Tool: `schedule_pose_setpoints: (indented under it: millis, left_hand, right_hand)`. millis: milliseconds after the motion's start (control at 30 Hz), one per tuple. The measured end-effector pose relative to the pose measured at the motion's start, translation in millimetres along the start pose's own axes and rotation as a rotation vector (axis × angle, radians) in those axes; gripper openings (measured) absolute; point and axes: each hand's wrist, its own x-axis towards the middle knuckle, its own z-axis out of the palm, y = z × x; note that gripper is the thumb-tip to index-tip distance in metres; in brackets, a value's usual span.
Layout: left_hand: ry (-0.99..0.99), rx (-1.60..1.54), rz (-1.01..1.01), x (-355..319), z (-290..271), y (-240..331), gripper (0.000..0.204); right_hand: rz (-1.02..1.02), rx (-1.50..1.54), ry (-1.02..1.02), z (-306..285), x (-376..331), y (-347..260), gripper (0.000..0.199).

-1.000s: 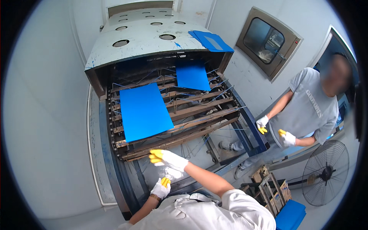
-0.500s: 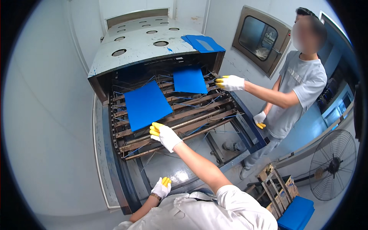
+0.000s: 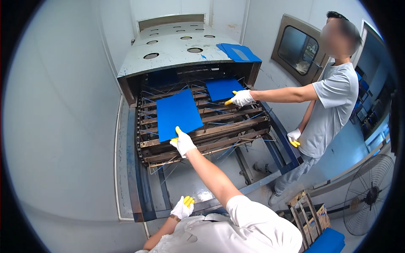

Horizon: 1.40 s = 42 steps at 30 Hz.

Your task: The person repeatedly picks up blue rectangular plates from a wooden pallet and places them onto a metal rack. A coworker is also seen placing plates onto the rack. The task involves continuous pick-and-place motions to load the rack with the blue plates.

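Observation:
My right hand [image 3: 183,143], in a white glove with yellow fingertips, pinches the near edge of a flat blue sheet [image 3: 179,113]. Its thumb lies on top, with other fingers at the edge. The sheet rests tilted on the wire supports of a chain conveyor [image 3: 198,135]. Close to my body, my left hand [image 3: 182,207], gloved alike, is loosely curled and nothing shows in it. To the right, a co-worker's gloved hand [image 3: 242,98] is at the near corner of another blue sheet [image 3: 222,88].
The conveyor runs into a metal tunnel [image 3: 173,50] with round holes and blue sheets [image 3: 239,52] on top. A co-worker [image 3: 333,109] stands at the right. A floor fan [image 3: 370,195], a wooden rack [image 3: 307,217] and a blue stack [image 3: 327,241] are at lower right.
My right hand has closed on the larger sheet's near edge. The co-worker's hand has reached left to the other sheet. The whole view has shifted, with the scene now further right.

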Motion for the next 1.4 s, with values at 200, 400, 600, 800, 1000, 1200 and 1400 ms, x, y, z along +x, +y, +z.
schedule_pose_setpoints:
  millis: [200,400,600,800,1000,1200,1400]
  left_hand:
    - [-0.035,-0.02,0.055,-7.0,4.6,16.6,0.029]
    - [-0.455,0.42,0.446,-20.2,100.3,45.4,0.031]
    - [-0.781,0.018,-0.149,-63.5,253.4,-2.7,0.036]
    - [-0.851,0.653,0.008,10.0,255.4,-111.4,0.042]
    - [-0.735,0.858,-0.355,-23.5,263.0,-254.2,0.049]
    - [-0.485,0.751,-0.778,-19.5,207.8,-320.1,0.054]
    - [-0.327,0.831,-0.69,2.3,143.5,-337.7,0.053]
  right_hand:
    - [-0.194,-0.235,-0.228,24.4,-40.5,-64.5,0.025]
    - [-0.474,-0.921,-0.042,-32.1,-206.2,-98.5,0.026]
    - [-1.161,-1.706,0.154,-140.9,-343.5,-100.9,0.034]
    - [-0.995,-1.77,0.654,-228.2,-453.1,-69.2,0.031]
    - [-0.818,-1.421,0.918,-304.0,-585.1,-23.6,0.03]
    - [-0.646,-0.535,1.469,-364.9,-686.5,51.0,0.026]
    - [-0.75,-0.057,1.96,-442.4,-790.9,81.4,0.027]
